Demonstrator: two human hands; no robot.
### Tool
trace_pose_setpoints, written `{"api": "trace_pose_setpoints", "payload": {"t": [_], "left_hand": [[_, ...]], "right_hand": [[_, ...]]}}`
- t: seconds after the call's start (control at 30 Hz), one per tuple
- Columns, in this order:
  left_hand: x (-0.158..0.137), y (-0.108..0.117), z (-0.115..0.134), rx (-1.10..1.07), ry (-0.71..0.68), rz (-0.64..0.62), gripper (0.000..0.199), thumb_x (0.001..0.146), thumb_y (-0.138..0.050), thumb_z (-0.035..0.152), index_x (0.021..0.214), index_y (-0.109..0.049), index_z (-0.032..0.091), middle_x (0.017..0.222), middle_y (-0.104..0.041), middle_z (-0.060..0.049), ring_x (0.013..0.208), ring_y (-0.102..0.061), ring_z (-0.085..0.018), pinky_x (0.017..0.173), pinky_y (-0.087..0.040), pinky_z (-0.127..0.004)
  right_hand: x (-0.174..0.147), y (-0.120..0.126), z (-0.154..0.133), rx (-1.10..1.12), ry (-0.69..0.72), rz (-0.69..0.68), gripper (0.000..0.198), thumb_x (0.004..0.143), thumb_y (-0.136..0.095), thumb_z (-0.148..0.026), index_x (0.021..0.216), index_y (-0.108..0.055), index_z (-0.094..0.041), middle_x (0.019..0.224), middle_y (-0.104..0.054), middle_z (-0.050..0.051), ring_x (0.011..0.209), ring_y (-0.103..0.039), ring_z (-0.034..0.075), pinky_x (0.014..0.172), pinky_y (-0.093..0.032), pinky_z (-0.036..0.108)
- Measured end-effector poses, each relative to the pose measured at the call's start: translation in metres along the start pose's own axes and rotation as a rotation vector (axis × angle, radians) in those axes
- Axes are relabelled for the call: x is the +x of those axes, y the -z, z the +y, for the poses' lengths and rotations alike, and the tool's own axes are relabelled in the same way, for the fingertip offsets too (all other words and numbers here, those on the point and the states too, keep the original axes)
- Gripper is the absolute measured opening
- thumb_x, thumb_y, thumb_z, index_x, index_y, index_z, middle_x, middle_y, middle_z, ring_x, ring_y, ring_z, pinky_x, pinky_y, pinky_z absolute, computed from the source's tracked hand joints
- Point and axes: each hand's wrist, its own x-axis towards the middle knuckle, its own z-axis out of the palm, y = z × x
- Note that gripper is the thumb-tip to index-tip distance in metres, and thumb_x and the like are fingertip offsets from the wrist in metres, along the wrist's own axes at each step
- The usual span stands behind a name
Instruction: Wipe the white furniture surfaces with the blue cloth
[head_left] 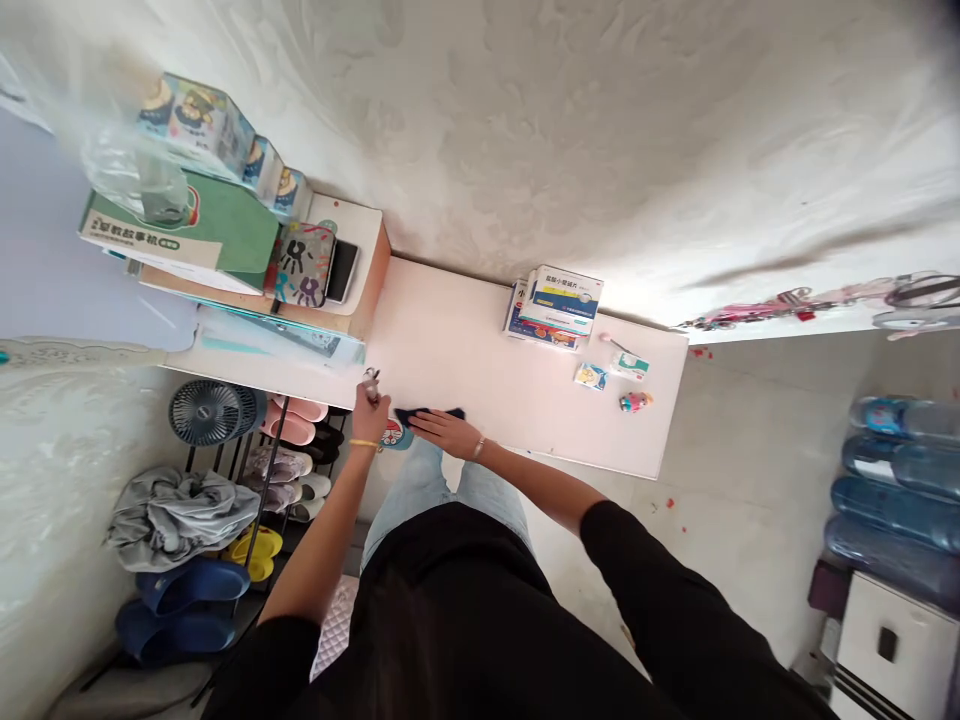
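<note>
The pale desk carries stacked boxes toward its far side. A dark cloth lies at the near edge, beneath the right hand, its fingers outstretched, unclenched. Just beside, the left hand has fingers closed around a small shiny object.

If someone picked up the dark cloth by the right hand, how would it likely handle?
The dark cloth would probably flop, since it lies flat with an uneven outline. It looks thin and small, so likely light. Spread under the right hand, it seems apt to slide or bunch rather than roll.
</note>
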Motion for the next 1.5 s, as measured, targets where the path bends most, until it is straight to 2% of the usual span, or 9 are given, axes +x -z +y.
{"api": "trace_pose_setpoints", "payload": {"t": [0.2, 0.37, 0.57, 0.9, 1.0, 1.13, 1.27, 1.4, 1.5], "left_hand": [[0.073, -0.102, 0.033, 0.281, -0.221, -0.01, 0.039, 0.068, -0.066, -0.003, 0.097, -0.058, 0.022, 0.084, -0.062, -0.005, 0.095, -0.064, -0.028, 0.083, -0.045, -0.033], [0.112, -0.142, 0.06, 0.386, -0.381, 0.026, 0.058, 0.069, -0.062, -0.004, 0.122, -0.055, 0.019, 0.12, -0.06, -0.016, 0.128, -0.054, -0.038, 0.109, -0.039, -0.049], [0.131, -0.157, 0.08, 0.5, -0.494, 0.014, 0.066, 0.072, -0.061, -0.004, 0.136, -0.051, 0.013, 0.147, -0.041, -0.026, 0.149, -0.029, -0.044, 0.122, -0.023, -0.06], [0.114, -0.155, 0.071, 0.609, -0.709, -0.037, 0.063, 0.08, -0.061, 0.004, 0.142, -0.054, 0.013, 0.156, -0.038, -0.026, 0.154, -0.024, -0.041, 0.126, -0.014, -0.06], [0.088, -0.121, 0.043, 0.743, -0.879, -0.086, 0.056, 0.087, -0.055, 0.011, 0.143, -0.054, 0.012, 0.154, -0.044, -0.023, 0.151, -0.034, -0.034, 0.125, -0.025, -0.054], [0.074, -0.081, 0.014, 0.822, -0.871, 0.011, 0.053, 0.093, -0.047, 0.016, 0.145, -0.05, 0.01, 0.157, -0.039, -0.024, 0.153, -0.033, -0.033, 0.125, -0.029, -0.053], [0.107, -0.099, 0.025, 0.876, -0.817, -0.022, 0.064, 0.092, -0.055, 0.02, 0.154, -0.041, 0.01, 0.166, -0.028, -0.025, 0.157, -0.024, -0.037, 0.126, -0.026, -0.057], [0.135, -0.13, 0.04, 0.892, -0.777, -0.055, 0.062, 0.09, -0.055, 0.013, 0.151, -0.046, 0.009, 0.149, -0.05, -0.027, 0.145, -0.042, -0.039, 0.12, -0.034, -0.06], [0.12, -0.114, 0.027, 0.883, -0.814, -0.095, 0.058, 0.09, -0.054, 0.01, 0.148, -0.053, 0.014, 0.133, -0.062, -0.02, 0.131, -0.053, -0.034, 0.116, -0.041, -0.053]], "right_hand": [[-0.163, 0.021, 0.015, -0.068, -0.228, 0.013, 0.053, 0.103, -0.039, -0.009, 0.153, -0.049, -0.023, 0.155, -0.054, 0.008, 0.15, -0.046, 0.023, 0.124, -0.046, 0.049], [-0.2, 0.021, 0.017, -0.108, -0.321, 0.048, 0.051, 0.102, -0.041, -0.012, 0.149, -0.054, -0.026, 0.15, -0.059, 0.01, 0.145, -0.053, 0.027, 0.119, -0.051, 0.052], [-0.194, 0.018, 0.017, -0.14, -0.33, 0.054, 0.052, 0.102, -0.04, -0.012, 0.149, -0.055, -0.028, 0.15, -0.059, 0.007, 0.144, -0.054, 0.026, 0.12, -0.051, 0.05], [-0.183, 0.02, 0.009, -0.213, -0.37, 0.099, 0.056, 0.096, -0.042, -0.007, 0.148, -0.057, -0.022, 0.15, -0.059, 0.012, 0.144, -0.054, 0.03, 0.115, -0.054, 0.055], [-0.151, 0.013, 0.007, -0.232, -0.41, 0.134, 0.061, 0.093, -0.042, -0.005, 0.153, -0.05, -0.014, 0.157, -0.051, 0.017, 0.149, -0.047, 0.033, 0.116, -0.051, 0.06], [-0.086, 0.005, 0.006, -0.225, -0.435, 0.165, 0.066, 0.094, -0.041, -0.004, 0.159, -0.039, -0.012, 0.164, -0.04, 0.017, 0.157, -0.034, 0.031, 0.123, -0.043, 0.058], [-0.042, 0.004, 0.002, -0.184, -0.449, 0.214, 0.065, 0.095, -0.04, -0.006, 0.16, -0.038, -0.013, 0.164, -0.041, 0.016, 0.158, -0.032, 0.029, 0.126, -0.039, 0.055], [-0.031, 0.008, 0.002, -0.132, -0.519, 0.319, 0.064, 0.097, -0.035, -0.005, 0.159, -0.041, -0.018, 0.16, -0.049, 0.014, 0.156, -0.037, 0.025, 0.125, -0.043, 0.052], [-0.012, 0.017, 0.022, -0.126, -0.622, 0.402, 0.065, 0.098, -0.03, -0.006, 0.162, -0.034, -0.016, 0.164, -0.042, 0.017, 0.159, -0.031, 0.027, 0.125, -0.041, 0.056]]}}
